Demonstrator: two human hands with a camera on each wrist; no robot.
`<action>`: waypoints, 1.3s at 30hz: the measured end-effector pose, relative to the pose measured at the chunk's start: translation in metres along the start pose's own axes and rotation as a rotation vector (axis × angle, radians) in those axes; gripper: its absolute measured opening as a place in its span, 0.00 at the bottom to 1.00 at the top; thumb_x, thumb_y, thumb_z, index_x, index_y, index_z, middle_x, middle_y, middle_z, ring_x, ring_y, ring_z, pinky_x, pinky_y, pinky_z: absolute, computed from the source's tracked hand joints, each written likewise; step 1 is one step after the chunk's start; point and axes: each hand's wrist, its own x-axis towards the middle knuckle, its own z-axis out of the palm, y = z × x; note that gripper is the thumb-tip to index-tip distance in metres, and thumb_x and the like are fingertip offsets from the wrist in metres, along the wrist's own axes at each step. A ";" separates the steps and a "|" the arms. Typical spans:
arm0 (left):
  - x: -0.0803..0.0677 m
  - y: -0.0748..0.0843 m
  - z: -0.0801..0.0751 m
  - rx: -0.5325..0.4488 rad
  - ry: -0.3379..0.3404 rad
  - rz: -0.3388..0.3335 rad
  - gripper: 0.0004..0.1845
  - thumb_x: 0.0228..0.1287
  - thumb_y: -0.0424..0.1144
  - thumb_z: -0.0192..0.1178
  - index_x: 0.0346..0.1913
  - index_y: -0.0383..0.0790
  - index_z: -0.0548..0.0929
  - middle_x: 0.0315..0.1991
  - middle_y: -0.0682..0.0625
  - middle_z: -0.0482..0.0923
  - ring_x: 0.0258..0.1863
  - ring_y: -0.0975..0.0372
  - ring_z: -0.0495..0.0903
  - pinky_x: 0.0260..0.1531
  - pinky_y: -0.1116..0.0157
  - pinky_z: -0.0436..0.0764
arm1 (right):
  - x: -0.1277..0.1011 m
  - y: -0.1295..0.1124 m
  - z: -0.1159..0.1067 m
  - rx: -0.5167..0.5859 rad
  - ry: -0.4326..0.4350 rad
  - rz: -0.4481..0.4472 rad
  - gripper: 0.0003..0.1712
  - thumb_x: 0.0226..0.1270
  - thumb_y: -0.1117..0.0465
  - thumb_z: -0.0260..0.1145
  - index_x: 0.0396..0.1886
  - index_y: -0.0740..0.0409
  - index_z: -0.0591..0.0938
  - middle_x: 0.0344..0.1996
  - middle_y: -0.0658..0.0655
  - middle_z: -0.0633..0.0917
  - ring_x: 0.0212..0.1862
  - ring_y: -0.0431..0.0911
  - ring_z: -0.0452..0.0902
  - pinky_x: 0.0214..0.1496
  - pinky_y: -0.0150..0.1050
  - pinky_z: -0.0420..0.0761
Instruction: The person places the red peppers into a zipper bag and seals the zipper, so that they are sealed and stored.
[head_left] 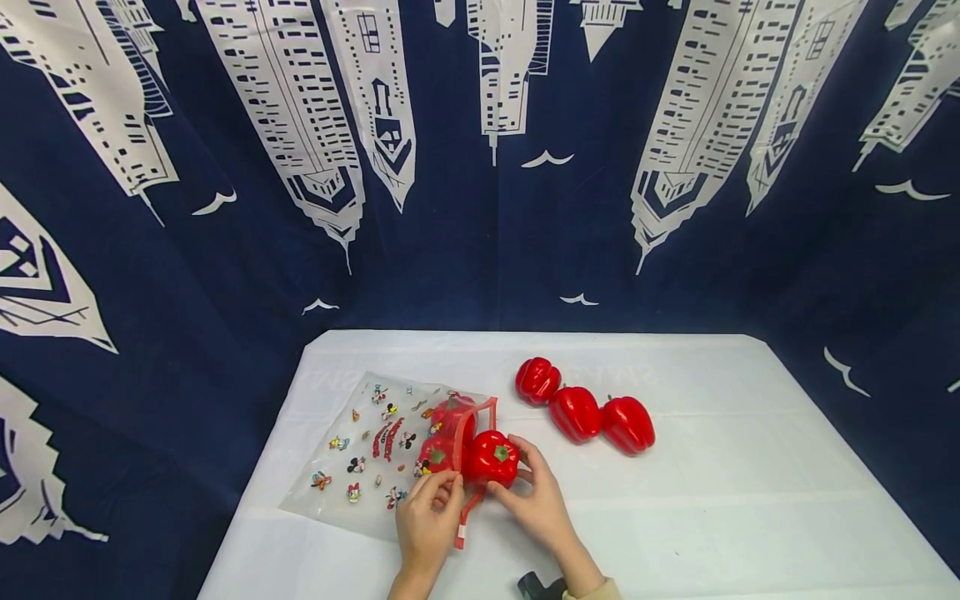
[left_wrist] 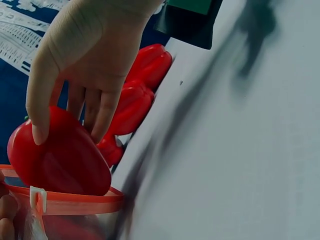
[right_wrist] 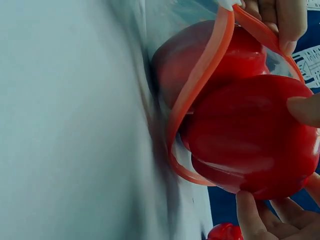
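A red bell pepper (head_left: 492,459) is held between the thumb and fingers of my right hand (head_left: 542,500), right at the mouth of a clear zip bag (head_left: 341,433) printed with cartoon figures. My left hand (head_left: 430,518) pinches the bag's red zip edge (right_wrist: 200,75) near the opening. More red peppers (head_left: 441,454) show through the plastic inside the bag, close to its mouth. In the left wrist view, the held pepper (left_wrist: 60,155) overlaps the orange-red rim, with its lower end at the opening.
Three red bell peppers, the nearest a middle one (head_left: 576,414), lie in a row behind and right of the bag on the white table (head_left: 720,500). A dark blue cloth (head_left: 495,250) printed with white buildings hangs behind the table.
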 end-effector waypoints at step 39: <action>0.005 0.000 0.003 -0.057 0.021 0.076 0.05 0.48 0.26 0.67 0.30 0.36 0.84 0.23 0.53 0.79 0.16 0.70 0.72 0.19 0.78 0.72 | -0.008 -0.034 0.005 0.099 -0.177 -0.050 0.37 0.52 0.71 0.70 0.63 0.63 0.68 0.58 0.66 0.72 0.54 0.61 0.73 0.49 0.55 0.76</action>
